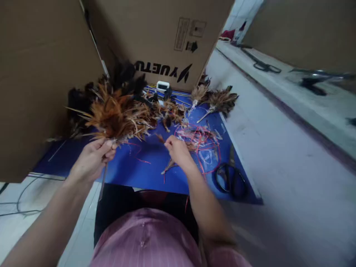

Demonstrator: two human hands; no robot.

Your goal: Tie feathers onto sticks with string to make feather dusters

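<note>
My left hand [97,154] grips the base of a feather duster [111,111] with orange-brown feathers fanning upward. Its thin stick points down below the fist. My right hand [178,148] pinches a small brown feather [160,138] over the blue tabletop [125,167]. Beneath the right wrist lies a small feather bunch [169,165]. A tangle of red string [198,137] mixed with feather scraps spreads just right of that hand. Loose red string also hangs near the duster's base.
Brown and black feathers [169,111] lie along the table's back, with feather bunches [219,100] at the right. Black-handled scissors [229,180] rest near the right edge. Cardboard boxes [155,33] wall off the back and left. More scissors [261,65] lie on the ledge.
</note>
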